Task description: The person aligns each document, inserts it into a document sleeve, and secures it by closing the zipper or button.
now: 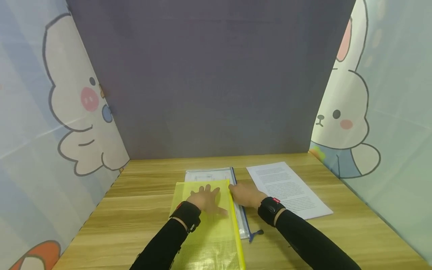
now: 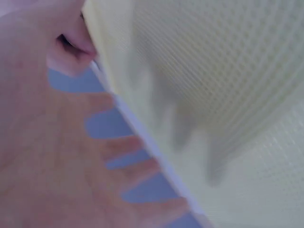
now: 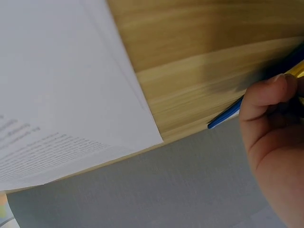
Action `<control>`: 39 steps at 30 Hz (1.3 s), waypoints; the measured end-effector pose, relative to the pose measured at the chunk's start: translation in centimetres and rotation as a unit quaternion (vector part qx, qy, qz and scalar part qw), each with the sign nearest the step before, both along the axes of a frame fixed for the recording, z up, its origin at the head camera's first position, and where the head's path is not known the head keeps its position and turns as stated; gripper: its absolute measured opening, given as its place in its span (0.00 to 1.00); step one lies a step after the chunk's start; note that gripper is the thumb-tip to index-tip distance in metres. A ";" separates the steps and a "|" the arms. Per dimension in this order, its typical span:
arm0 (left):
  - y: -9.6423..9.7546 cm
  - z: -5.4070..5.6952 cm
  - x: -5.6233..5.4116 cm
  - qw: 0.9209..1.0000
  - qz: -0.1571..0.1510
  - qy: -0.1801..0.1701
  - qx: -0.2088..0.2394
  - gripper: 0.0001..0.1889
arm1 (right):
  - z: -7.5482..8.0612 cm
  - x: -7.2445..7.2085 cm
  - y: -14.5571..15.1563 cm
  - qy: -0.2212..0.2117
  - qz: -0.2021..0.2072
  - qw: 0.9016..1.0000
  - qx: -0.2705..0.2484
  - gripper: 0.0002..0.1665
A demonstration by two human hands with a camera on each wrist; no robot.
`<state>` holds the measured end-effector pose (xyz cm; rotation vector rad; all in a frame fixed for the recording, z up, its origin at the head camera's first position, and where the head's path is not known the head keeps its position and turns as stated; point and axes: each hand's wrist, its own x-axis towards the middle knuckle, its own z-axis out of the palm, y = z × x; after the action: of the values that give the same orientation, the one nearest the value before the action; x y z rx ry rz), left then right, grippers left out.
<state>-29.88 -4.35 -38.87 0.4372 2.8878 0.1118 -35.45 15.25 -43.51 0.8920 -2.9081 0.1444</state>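
Note:
A yellow mesh zipper pouch point(image 1: 206, 240) lies on the table in front of me. My left hand point(image 1: 206, 201) rests on its upper part, fingers spread. At the pouch's upper right edge, my right hand point(image 1: 247, 194) pinches the yellow border between thumb and curled fingers; the right wrist view shows this yellow edge point(image 3: 298, 69) at the fingertips. Partly hidden under the yellow pouch is a clear pouch point(image 1: 210, 174) with a blue zipper edge and a printed sheet inside. The mesh point(image 2: 228, 71) fills much of the left wrist view beside my spread fingers.
Right of my right hand lies a stack of printed paper point(image 1: 287, 191), set at an angle. A blue zipper pull point(image 1: 255, 235) sticks out at the clear pouch's lower right corner. A dark grey panel point(image 1: 216, 82) stands behind the wooden table point(image 1: 135, 210), with cartoon-printed curtains on both sides.

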 end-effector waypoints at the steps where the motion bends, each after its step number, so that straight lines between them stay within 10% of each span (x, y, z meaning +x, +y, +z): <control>1: 0.0 -0.1 -0.5 1.000 0.000 0.006 0.008 0.53 | 0.0 0.0 0.0 0.001 0.002 1.000 -0.001 0.07; 8: 0.5 -1.1 -2.6 0.998 -0.001 0.015 0.053 0.49 | 0.0 0.1 -0.1 0.002 0.000 1.000 0.001 0.07; 39: 0.9 -2.0 -2.3 1.000 0.011 0.005 0.009 0.56 | -0.1 -0.9 0.4 0.006 0.005 1.000 -0.010 0.08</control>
<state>-32.21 -3.45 -40.89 0.4109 2.9032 0.1401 -36.39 15.69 -43.60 0.9022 -2.8862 0.1683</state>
